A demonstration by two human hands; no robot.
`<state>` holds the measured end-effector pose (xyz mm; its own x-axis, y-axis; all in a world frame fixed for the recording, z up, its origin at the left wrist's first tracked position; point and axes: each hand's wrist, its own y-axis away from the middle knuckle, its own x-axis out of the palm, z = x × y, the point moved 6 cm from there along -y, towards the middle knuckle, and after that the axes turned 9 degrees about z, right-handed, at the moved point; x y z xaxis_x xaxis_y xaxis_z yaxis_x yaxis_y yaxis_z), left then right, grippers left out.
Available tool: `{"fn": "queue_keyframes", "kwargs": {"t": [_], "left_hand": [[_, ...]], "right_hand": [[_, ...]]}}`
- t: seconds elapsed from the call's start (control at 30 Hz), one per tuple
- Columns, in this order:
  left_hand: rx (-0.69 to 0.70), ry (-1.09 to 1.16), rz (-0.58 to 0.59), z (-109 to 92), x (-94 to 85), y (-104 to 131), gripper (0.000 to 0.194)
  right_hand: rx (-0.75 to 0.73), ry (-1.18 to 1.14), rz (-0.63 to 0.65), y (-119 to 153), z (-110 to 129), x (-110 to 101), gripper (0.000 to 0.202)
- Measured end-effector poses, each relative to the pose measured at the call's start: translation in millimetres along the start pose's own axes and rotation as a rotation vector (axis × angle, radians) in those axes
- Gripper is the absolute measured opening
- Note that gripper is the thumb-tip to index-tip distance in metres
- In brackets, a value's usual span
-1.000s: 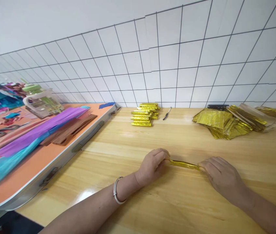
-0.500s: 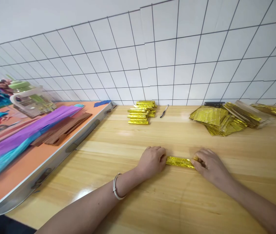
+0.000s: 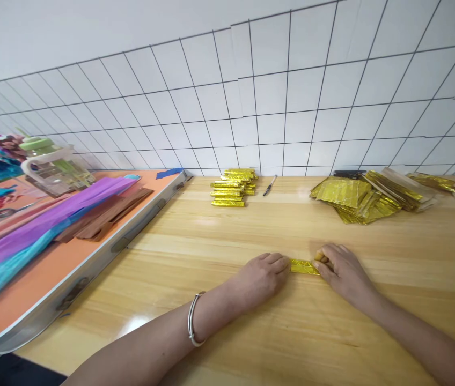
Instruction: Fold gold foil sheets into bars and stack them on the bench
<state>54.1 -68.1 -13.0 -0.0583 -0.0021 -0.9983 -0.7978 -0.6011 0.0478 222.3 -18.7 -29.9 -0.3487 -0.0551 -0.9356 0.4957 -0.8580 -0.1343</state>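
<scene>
A narrow gold foil strip (image 3: 305,267) lies on the wooden table (image 3: 195,257) between my hands. My left hand (image 3: 265,276), with a silver bangle at its wrist, is closed over the strip's left end, which it hides. My right hand (image 3: 342,271) pinches the right end between thumb and curled fingers. Further back is a stack of folded gold strips (image 3: 233,187). Loose gold foil sheets (image 3: 344,193) are heaped at the back right.
A pen (image 3: 270,185) lies near the tiled wall, right of the stack. At left, an orange-topped surface (image 3: 131,217) with a raised metal edge holds purple, blue and brown crepe paper, scissors and a green-lidded jug (image 3: 46,166).
My left hand has slid right along the strip toward my right hand, so less gold shows between them. My right hand has barely moved. The view has shifted slightly.
</scene>
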Motion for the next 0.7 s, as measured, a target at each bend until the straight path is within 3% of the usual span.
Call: {"fn": "queue_keyframes", "kwargs": {"t": [0.2, 0.4, 0.5, 0.7], "left_hand": [[-0.068, 0.042, -0.001, -18.4, -0.8, 8.4, 0.056], [-0.065, 0.077, 0.028, -20.9, -0.1, 8.4, 0.061], [-0.057, 0.094, 0.025, -19.5, 1.3, 10.4, 0.064], [-0.058, 0.154, 0.041, -5.7, 9.4, 31.4, 0.065]], "right_hand": [[-0.157, 0.234, 0.000, 8.9, 21.5, 6.7, 0.032], [-0.349, 0.286, 0.146, 22.9, 59.3, 22.4, 0.059], [-0.345, 0.275, 0.210, 29.6, 60.1, 25.7, 0.071], [-0.308, 0.264, 0.216, 49.7, 39.4, 18.0, 0.069]]}}
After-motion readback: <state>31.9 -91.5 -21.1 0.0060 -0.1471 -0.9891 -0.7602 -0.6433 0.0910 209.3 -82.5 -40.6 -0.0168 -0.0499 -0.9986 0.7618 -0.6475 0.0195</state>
